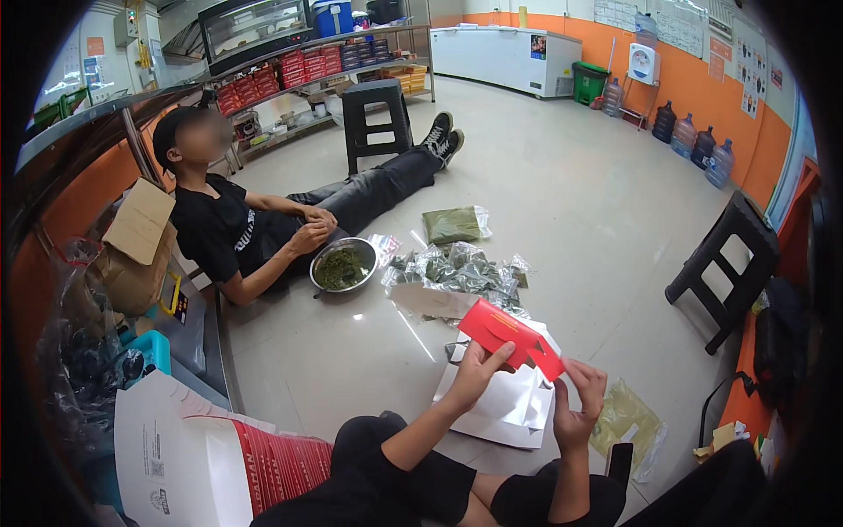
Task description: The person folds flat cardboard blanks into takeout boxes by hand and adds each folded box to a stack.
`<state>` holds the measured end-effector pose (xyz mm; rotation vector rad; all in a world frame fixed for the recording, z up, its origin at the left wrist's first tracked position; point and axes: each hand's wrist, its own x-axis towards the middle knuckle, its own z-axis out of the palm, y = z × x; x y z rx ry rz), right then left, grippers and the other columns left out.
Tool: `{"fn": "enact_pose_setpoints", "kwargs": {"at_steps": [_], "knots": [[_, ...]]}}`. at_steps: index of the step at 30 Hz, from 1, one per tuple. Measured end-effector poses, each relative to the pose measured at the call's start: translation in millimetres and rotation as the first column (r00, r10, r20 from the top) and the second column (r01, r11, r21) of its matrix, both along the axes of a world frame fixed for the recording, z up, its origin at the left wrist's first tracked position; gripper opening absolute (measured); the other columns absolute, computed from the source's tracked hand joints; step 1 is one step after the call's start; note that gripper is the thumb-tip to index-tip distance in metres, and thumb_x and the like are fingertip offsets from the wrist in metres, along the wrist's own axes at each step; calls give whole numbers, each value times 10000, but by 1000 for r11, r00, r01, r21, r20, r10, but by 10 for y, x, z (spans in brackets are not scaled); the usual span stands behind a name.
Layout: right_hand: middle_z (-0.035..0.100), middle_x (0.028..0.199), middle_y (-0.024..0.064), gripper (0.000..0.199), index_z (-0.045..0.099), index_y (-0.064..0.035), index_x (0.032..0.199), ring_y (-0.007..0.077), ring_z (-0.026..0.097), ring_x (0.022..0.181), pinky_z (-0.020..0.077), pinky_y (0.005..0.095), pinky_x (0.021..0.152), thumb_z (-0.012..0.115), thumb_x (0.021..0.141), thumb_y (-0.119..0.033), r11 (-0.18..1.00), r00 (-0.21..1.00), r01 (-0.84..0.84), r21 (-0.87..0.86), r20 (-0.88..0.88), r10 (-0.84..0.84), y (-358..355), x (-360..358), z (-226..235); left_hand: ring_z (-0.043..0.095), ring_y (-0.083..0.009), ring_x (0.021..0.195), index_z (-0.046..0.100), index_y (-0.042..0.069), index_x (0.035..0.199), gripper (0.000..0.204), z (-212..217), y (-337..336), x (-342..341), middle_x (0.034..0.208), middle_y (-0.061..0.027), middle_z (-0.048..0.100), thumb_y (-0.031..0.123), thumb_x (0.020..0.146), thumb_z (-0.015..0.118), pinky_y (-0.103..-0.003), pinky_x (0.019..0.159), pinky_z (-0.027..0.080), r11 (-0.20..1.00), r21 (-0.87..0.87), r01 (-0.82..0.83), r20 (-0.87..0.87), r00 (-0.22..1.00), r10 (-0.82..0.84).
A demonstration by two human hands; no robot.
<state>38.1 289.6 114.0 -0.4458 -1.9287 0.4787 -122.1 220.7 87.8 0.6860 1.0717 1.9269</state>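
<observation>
The left hand (474,376) and right hand (580,406) pinch a partly folded, bright red paperboard carton (502,329) in nearly closed fingers.

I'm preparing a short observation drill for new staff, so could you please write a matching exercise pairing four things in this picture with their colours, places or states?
Column one
1. Bin
2. Carton
3. Chest freezer
4. Metal bowl

Column two
A. White, long and low, at the back of the room
B. Holds leafy greenery
C. Green, near the orange wall
D. Red, gripped by the left hand, with the right hand at one end

Right pairs: 1-C, 2-D, 3-A, 4-B
</observation>
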Motion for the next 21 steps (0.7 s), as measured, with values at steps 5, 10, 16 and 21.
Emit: {"fn": "enact_pose_setpoints", "kwargs": {"at_steps": [5,10,16,21], "knots": [[603,954,66,341,665,-132,981,230,493,870,394,317,729,612,687,34,998,998,-46,-53,39,48,2,21,3,553,-132,910,373,12,1213,337,-35,-22,69,1056,-84,538,178,928,447,-292,735,490,997,7,83,-141,987,-81],[535,1003,97,361,672,-150,976,236,485,885,398,320,729,590,684,47,987,994,-106,-121,26,110,-27,-1,-6,542,-158,935,357,-5,1230,340,-48,-69,86,1134,-110,479,186,950,373,-301,746,481,996,58,61,-193,980,-49],[487,1042,119,378,682,-142,951,234,497,931,418,309,757,578,669,89,985,986,-139,-105,76,147,-26,9,-33,569,-98,716,464,5,1041,200,-56,-10,156,856,-57,563,170,928,473,-234,629,465,999,15,30,-313,950,-24],[492,1035,101,340,691,-152,941,222,498,942,423,300,734,614,680,53,977,981,-164,-134,86,176,-34,-2,-65,555,-87,731,492,-5,975,187,-88,-37,105,855,-58,559,175,934,462,-229,637,453,999,-3,54,-344,937,-52]]}}
